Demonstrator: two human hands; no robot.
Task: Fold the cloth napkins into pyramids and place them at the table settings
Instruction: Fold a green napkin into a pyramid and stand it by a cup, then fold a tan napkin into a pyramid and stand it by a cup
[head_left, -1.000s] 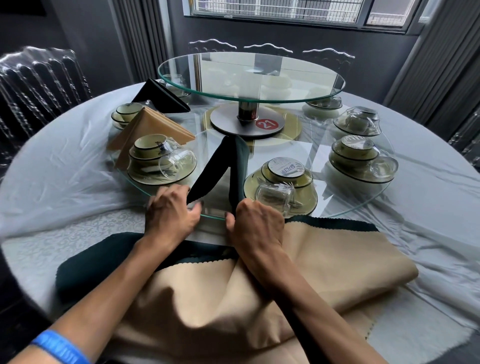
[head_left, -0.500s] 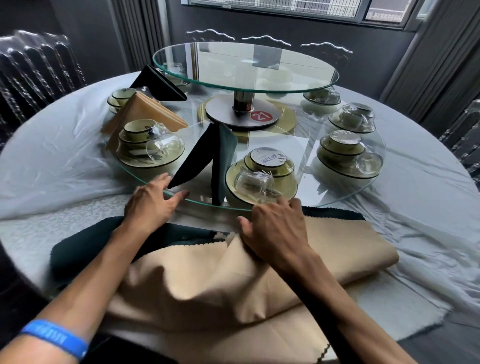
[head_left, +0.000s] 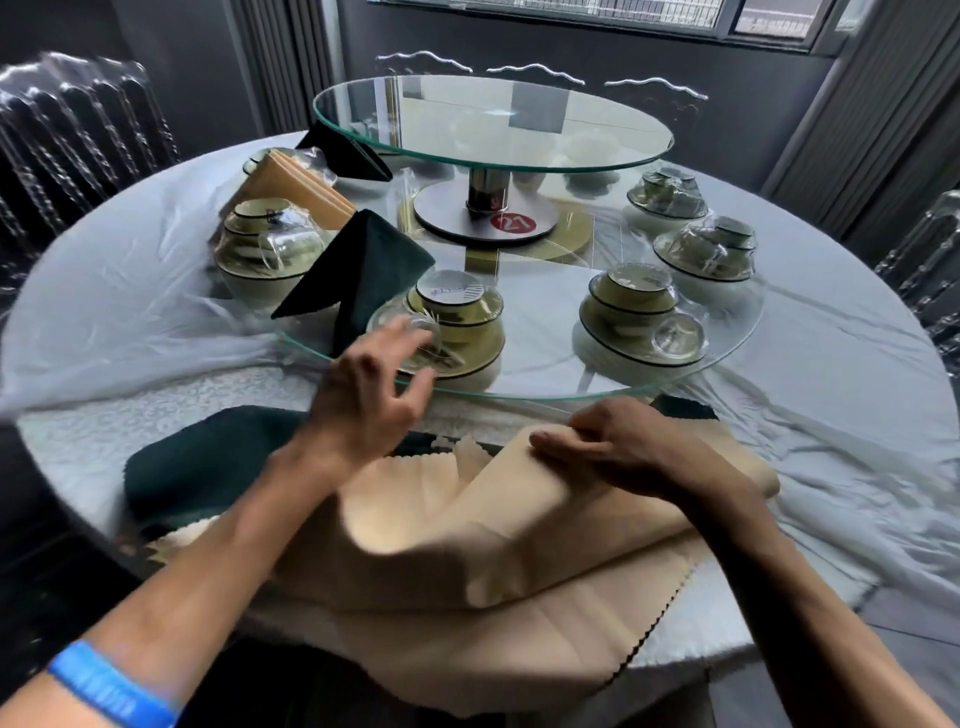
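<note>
On my left wrist sits a blue band (head_left: 111, 693) whose print is too blurred to read. Nearest me on the worktop (head_left: 130, 332), at six o'clock, lies the beige napkin stack (head_left: 519, 571), its zigzag-cut edge toward me. My right hand (head_left: 618, 449) rests on it, the grip pinching a raised fold of the top beige cloth. My left hand (head_left: 371, 400) hovers blurred above the stack's far edge, its grip loose, fingers spread, holding nothing. At eight o'clock, dark green napkins (head_left: 208, 462) lie flat under the beige ones. Beyond, on the lower glass turntable (head_left: 571, 392), a green pyramid (head_left: 363, 270) stands at eleven o'clock, just beside a place setting (head_left: 452, 327) with an unreadable lid label. Farther on, at the hub, a red tag (head_left: 512, 223) seems to read "21". A beige pyramid (head_left: 296, 189) and another dark pyramid (head_left: 345, 156) stand farther left.
</note>
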